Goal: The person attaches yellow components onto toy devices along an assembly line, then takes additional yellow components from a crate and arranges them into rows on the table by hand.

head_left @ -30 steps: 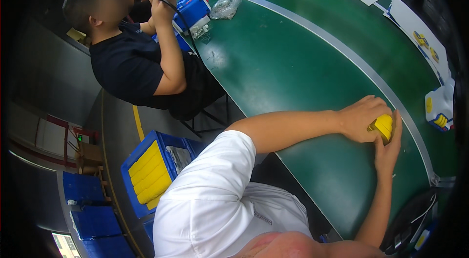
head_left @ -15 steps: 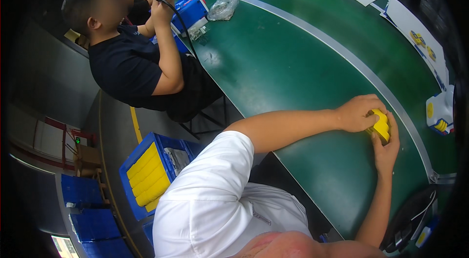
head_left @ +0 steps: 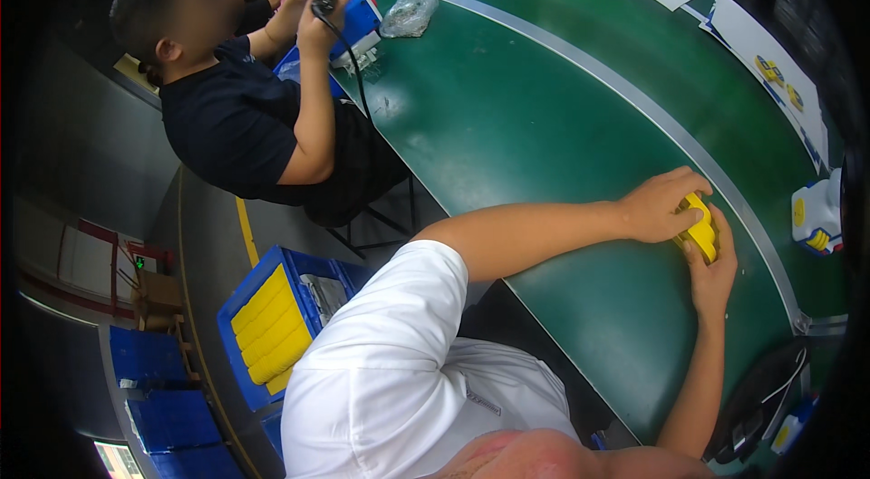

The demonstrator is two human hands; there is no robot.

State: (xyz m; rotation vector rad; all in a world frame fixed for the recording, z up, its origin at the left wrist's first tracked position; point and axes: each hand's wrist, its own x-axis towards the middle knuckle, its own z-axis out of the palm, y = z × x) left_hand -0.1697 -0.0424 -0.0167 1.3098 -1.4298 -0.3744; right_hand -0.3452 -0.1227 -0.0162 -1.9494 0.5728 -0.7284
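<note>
In the head view, your left hand (head_left: 660, 205) and your right hand (head_left: 713, 278) are near each other, both clamped on the same yellow part (head_left: 701, 235). This part is over the green table (head_left: 580, 334); I cannot tell if it touches it. A clear plastic bag (head_left: 409, 15) lies well apart.

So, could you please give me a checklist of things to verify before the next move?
1. Left hand on the yellow piece: ok, in contact.
2. Right hand on the yellow piece: ok, in contact.
3. Underside of the piece: cannot tell, hidden from this view.
4. Co-worker's hands apart from the piece: ok, they are toward the upper left.
5. White container apart from both own hands: ok, off to the right.
</note>
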